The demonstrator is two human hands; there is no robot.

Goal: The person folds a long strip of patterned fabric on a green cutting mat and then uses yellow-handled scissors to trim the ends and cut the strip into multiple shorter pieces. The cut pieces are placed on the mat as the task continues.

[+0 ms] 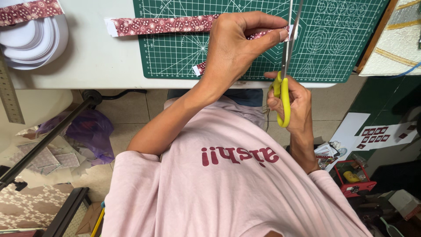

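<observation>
My left hand (239,46) pinches a long strip of maroon patterned fabric (162,25) over a green cutting mat (337,48). The strip runs left from my fingers across the mat onto the white table (92,57), with a white backing end at its far left. My right hand (293,103) grips yellow-handled scissors (285,94). Their blades (293,30) point away from me and meet the strip just beside my left fingertips. A short end of the strip shows below my left wrist.
A stack of white curved pieces (35,39) topped with the same fabric sits at the far left. A metal ruler (9,94) hangs over the table's left edge. Paper scraps, a purple bag (90,131) and a red box (355,180) lie on the floor.
</observation>
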